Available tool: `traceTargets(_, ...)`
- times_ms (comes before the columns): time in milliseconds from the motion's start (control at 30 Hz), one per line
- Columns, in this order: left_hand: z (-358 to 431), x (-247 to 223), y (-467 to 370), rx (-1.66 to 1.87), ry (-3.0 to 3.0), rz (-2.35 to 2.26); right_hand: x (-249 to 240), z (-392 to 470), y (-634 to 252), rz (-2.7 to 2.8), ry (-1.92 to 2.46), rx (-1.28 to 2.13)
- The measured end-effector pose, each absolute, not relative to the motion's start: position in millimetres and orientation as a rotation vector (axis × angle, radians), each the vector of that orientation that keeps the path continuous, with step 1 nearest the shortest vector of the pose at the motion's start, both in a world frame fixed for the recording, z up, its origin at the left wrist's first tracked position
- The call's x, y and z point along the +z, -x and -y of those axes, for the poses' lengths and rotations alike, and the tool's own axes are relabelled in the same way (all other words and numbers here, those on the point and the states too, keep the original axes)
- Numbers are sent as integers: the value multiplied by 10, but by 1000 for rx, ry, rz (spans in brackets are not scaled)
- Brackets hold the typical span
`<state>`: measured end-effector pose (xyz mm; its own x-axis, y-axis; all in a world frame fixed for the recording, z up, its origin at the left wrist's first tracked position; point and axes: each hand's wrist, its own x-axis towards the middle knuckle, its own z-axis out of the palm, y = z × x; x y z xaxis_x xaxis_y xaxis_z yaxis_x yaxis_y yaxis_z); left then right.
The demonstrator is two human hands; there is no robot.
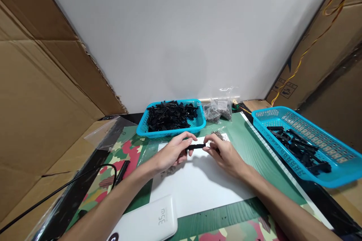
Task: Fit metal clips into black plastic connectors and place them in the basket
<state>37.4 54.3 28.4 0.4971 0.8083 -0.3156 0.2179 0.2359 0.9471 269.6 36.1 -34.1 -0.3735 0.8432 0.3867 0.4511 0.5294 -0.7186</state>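
Note:
A slim black plastic part (197, 146) is held level above a white sheet (203, 184). My left hand (179, 148) grips its left end between thumb and fingers. My right hand (220, 150) is closed at the other end, fingertips and thumb pinching it. Small metal pieces (217, 134) lie in a heap just behind my right hand, partly covered by it. More small pieces (169, 171) rest on the sheet beneath my left hand, too small to name.
Behind my hands stands a blue basket (169, 133) heaped with black parts. A second blue basket (345, 180) at right holds fewer. Clear bags of small metal pieces (225, 110) lean by the wall. A white power bank (149, 218) and black cable (56, 192) lie in front and left.

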Motion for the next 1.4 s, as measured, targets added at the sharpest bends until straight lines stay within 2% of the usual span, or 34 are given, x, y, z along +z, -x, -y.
traceTargets(200,-417,284,-120,508,-1458,-1080,-416,-314,-2710,2245,982,305)
traceTargets(467,-446,227,27,955,-1354,-1203,-217,-325,-2421,2225,1334,614)
traceTargets(667,-435,120,9,1056,-1230,-1153,-153,-417,-2125,2183,1399,758)
traceTargets(1133,-373,-48,45,985,-1172,-1089,-360,-167,-1933,2549,959,695)
traceTargets(1400,-367,-48,66,1026,-1198,-1126,-453,-126,-1982,2674,823,440)
